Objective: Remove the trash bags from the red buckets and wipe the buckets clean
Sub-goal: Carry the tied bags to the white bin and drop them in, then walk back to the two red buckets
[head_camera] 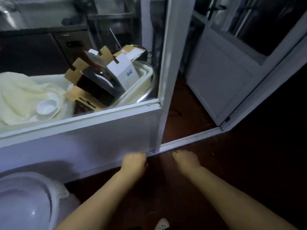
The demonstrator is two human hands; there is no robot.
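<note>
No red bucket in sight; the left hand [134,161] and right hand [185,159] hang low, apparently loosely curled and holding nothing; probably walking toward the doorway [184,103] to find buckets.

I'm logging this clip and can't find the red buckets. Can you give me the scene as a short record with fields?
setting: dim room, dark reddish floor, white partition with a glass pane
red buckets: none in view
trash bags: none in view
left hand: reaching forward and low, near the partition's bottom corner, holding nothing visible
right hand: reaching forward over the floor, holding nothing visible
behind glass: cardboard boxes, white bowl, pale cloth
lower left: white plastic basin
right: open white door
</note>
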